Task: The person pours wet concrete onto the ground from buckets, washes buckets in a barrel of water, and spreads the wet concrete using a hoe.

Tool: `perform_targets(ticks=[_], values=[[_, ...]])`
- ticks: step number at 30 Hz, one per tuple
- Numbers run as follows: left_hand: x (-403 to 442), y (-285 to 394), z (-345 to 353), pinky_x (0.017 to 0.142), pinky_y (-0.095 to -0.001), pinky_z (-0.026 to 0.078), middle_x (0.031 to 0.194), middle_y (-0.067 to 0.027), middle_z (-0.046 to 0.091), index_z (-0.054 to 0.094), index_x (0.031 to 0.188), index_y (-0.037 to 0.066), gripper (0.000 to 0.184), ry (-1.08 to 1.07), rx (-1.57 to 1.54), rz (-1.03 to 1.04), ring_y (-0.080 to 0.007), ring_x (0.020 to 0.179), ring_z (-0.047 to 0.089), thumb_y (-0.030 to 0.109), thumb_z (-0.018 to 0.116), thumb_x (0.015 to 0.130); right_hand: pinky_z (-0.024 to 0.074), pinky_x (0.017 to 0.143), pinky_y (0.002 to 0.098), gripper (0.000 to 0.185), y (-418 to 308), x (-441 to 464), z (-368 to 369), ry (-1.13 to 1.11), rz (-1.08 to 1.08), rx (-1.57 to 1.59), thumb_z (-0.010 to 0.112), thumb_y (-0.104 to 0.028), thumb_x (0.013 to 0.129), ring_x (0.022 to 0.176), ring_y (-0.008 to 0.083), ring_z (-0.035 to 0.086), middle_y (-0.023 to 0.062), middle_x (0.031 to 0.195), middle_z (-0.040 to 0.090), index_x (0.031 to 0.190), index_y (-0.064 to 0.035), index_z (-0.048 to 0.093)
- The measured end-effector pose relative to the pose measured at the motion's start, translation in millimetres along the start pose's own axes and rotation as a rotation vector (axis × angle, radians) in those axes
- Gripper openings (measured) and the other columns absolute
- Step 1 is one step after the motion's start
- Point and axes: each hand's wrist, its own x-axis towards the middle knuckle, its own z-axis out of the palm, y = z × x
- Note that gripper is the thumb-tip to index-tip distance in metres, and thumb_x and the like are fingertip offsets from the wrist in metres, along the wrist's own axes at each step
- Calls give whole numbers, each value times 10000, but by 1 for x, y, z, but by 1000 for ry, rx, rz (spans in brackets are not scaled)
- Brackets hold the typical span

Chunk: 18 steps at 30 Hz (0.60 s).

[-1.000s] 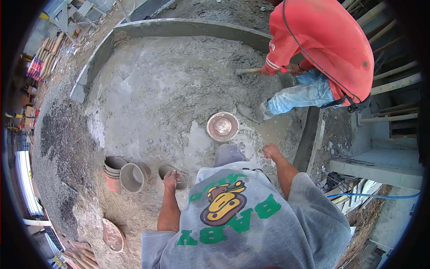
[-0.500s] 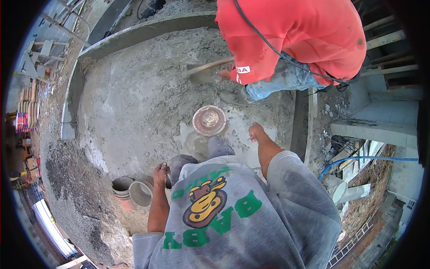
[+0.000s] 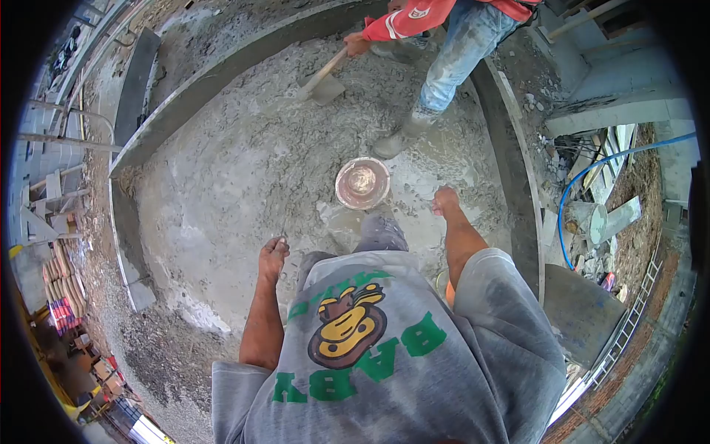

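Basin (image 3: 362, 183), round, mouth up, set on wet grey mortar (image 3: 222, 159), a little toward 12 o'clock from the middle of the view. Left hand (image 3: 274, 255) apart from it at about 8 o'clock, hovering over the mortar with fingers loosely curled, partly open and visibly unladen. Right hand (image 3: 446, 201) apart at between 3 and 4 o'clock, with fingers bent inward; cannot tell how far open or whether gripping anything. At 1 o'clock, near the basin, a co-worker's boot (image 3: 392, 142). Farther off at 11 o'clock, a shovel (image 3: 325, 71), handle in a co-worker's hand (image 3: 356, 44). At 3 o'clock, beyond a low wall (image 3: 518, 185), a blue hose (image 3: 629, 152).
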Motion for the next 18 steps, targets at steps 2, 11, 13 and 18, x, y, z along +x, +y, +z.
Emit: perform_targets(ticks=[2,11,13,18], values=[[-3,2,-18,650,-236,462,774,-53,582,574,994,-40,311,-30,22,10,-114,702,540,240,543,861,491,499,353,195,19,-28,28,1,-5,2,428,-137,815,562,192,567,83,757,572,969,-73,528],[-2,-106,-121,503,-236,390,743,-65,608,569,999,4,296,36,10,-255,-128,637,567,258,545,850,488,475,325,178,101,-124,105,-106,64,-112,509,-160,798,565,188,579,77,754,581,941,-60,546],[-5,-112,-129,480,-225,350,726,-51,605,565,994,8,299,39,-4,-245,-123,598,557,267,549,844,486,469,323,179,107,-109,109,-116,74,-200,507,-155,794,565,187,580,79,748,583,934,-53,553],[-8,-121,-133,497,-231,372,726,-57,605,560,1000,2,323,14,26,-246,-125,606,559,287,556,847,479,444,305,211,59,-110,144,-129,-34,-255,491,-146,781,546,175,575,74,739,581,949,-39,560]])
